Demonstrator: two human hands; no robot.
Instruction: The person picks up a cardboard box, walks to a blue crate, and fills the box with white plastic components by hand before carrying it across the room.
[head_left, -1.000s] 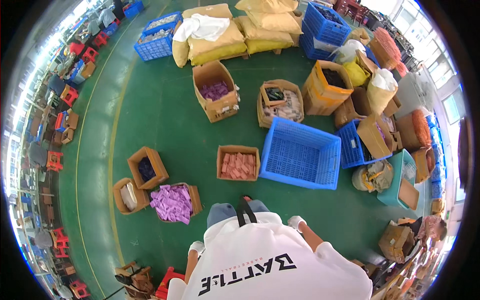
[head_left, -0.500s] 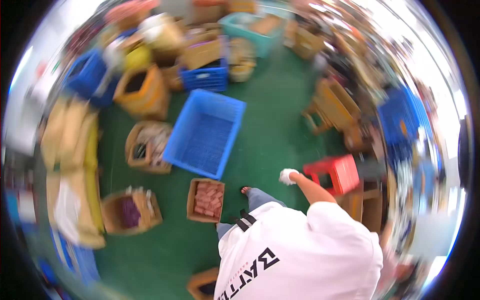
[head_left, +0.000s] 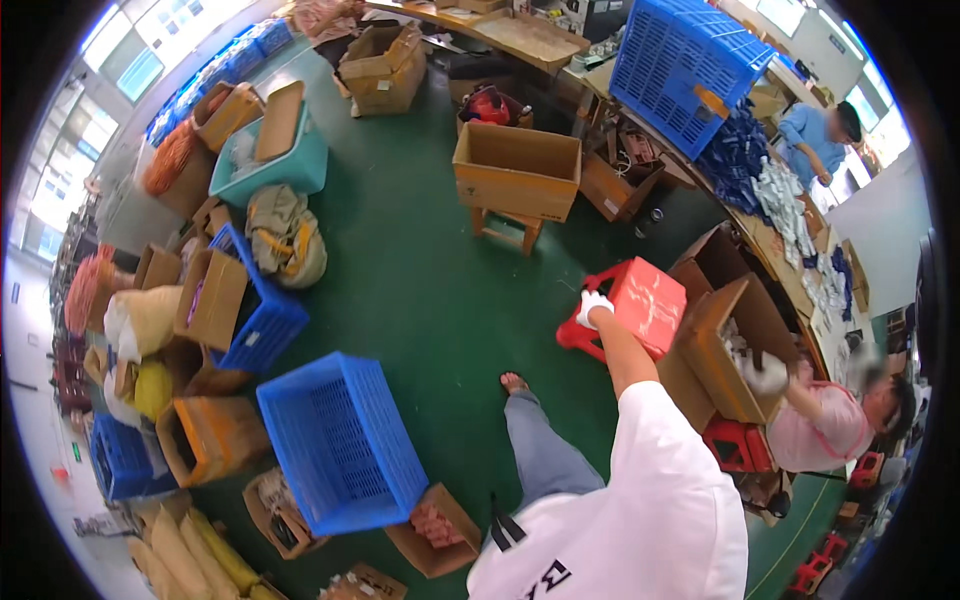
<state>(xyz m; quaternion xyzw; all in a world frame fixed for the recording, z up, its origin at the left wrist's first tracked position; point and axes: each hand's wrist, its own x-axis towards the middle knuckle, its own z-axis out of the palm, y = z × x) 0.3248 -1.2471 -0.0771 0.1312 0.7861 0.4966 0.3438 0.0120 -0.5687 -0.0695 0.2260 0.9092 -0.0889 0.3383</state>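
Observation:
My right hand (head_left: 594, 307), in a white glove, is at the near side of a red plastic stool (head_left: 652, 308), its fingers closed at the edge beside the legs. Pale streaks mark the stool's seat. My left hand is out of the picture. Just beyond the stool, on its right, stands an open cardboard box (head_left: 722, 355) with pale items inside. Left of my legs is an empty blue plastic crate (head_left: 350, 450), and close to it a small cardboard box (head_left: 440, 560) of pink pieces.
A co-worker in pink (head_left: 825, 430) reaches a gloved hand toward the open box. Another person in blue (head_left: 810, 140) is beyond the long workbench (head_left: 755, 240). A cardboard box on a wooden stool (head_left: 515, 180) stands ahead. Crates, sacks and a teal tub (head_left: 300, 165) line the left.
My view has swung to the right. My right hand, which was apart from the red stool, is now on it. The blue crate appears lower and farther left.

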